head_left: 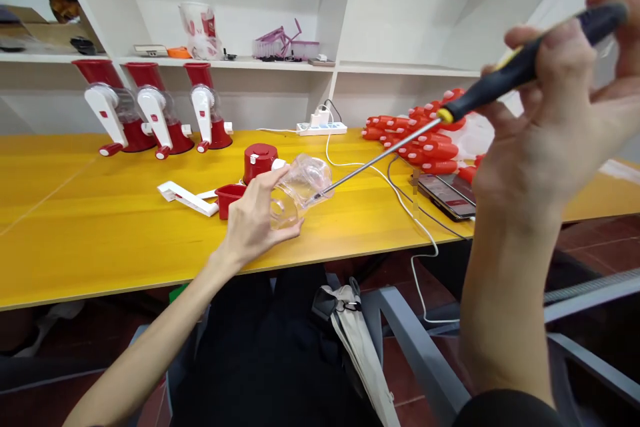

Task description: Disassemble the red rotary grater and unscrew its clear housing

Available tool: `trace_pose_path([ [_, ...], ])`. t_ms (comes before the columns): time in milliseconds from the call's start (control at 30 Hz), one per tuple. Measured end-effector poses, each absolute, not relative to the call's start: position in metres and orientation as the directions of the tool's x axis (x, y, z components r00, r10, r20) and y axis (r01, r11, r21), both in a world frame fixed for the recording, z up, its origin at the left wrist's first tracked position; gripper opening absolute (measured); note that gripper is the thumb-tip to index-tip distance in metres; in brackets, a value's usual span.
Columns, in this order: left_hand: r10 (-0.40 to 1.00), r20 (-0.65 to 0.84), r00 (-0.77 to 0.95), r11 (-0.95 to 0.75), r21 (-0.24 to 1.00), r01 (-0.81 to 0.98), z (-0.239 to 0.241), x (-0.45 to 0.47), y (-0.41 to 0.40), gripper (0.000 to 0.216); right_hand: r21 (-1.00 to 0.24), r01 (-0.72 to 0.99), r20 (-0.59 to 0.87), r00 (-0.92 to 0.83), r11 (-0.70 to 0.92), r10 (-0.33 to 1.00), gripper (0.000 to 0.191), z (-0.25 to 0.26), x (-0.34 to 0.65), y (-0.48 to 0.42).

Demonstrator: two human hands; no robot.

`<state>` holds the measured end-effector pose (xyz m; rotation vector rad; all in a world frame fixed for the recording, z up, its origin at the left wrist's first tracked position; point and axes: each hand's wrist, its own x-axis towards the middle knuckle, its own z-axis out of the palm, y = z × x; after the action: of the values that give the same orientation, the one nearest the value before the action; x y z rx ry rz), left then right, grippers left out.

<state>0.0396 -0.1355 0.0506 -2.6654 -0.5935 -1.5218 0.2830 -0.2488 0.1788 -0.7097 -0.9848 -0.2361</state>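
Observation:
My left hand point(255, 217) grips a clear plastic grater body point(307, 180), tilted on its side above the table. Raised at the upper right, my right hand point(545, 100) holds a long screwdriver point(490, 88) by its black and yellow handle. The shaft slants down to the left, and its tip meets the clear body or lies just in front of it; I cannot tell which. Behind my left hand stand a round red base point(261, 161) and a red hopper point(230, 199). A white crank arm point(187, 198) lies to their left.
Several assembled red and white rotary graters point(210, 107) stand at the back left of the yellow table point(125, 240). A power strip point(321, 128), a white cable, a pile of red handles point(430, 137) and a phone point(447, 195) lie towards the right. A folded umbrella point(357, 340) hangs below the edge.

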Motion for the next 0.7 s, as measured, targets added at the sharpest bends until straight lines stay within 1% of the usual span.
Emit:
trace_pose_path([
  [33,0.291,0.839,0.46,-0.934,0.145,0.327,0.058,0.032,-0.137,0.083,-0.462,0.432,0.784,0.606,0.775,0.13,0.025,0.171,0.286,-0.25],
  [100,0.248,0.835,0.491,-0.946,0.1,0.309,0.073,0.021,-0.143,0.075,-0.469,0.331,0.711,0.691,0.819,0.128,0.018,0.158,0.293,-0.248],
  [200,0.203,0.819,0.536,-0.958,0.052,0.283,0.092,0.011,-0.152,0.068,-0.544,0.249,0.633,0.749,0.801,0.197,0.012,0.148,0.3,-0.242],
  [267,0.178,0.816,0.55,-0.959,0.019,0.283,0.1,0.006,-0.157,0.067,-0.561,0.243,0.618,0.759,0.792,0.205,0.01,0.145,0.299,-0.237],
  [367,0.141,0.818,0.557,-0.956,-0.033,0.292,0.108,-0.001,-0.162,0.068,-0.542,0.307,0.644,0.75,0.782,0.152,0.025,0.145,0.294,-0.235],
  [433,0.125,0.821,0.556,-0.953,-0.056,0.297,0.111,-0.006,-0.165,0.067,-0.541,0.338,0.652,0.746,0.77,0.131,0.029,0.144,0.291,-0.236],
  [600,0.122,0.819,0.56,-0.944,-0.078,0.321,0.116,-0.011,-0.171,0.067,-0.518,0.299,0.624,0.773,0.802,0.115,0.013,0.145,0.29,-0.243],
  [700,0.137,0.816,0.562,-0.938,-0.075,0.338,0.117,-0.011,-0.174,0.067,-0.529,0.236,0.617,0.766,0.815,0.179,0.012,0.146,0.288,-0.246],
])
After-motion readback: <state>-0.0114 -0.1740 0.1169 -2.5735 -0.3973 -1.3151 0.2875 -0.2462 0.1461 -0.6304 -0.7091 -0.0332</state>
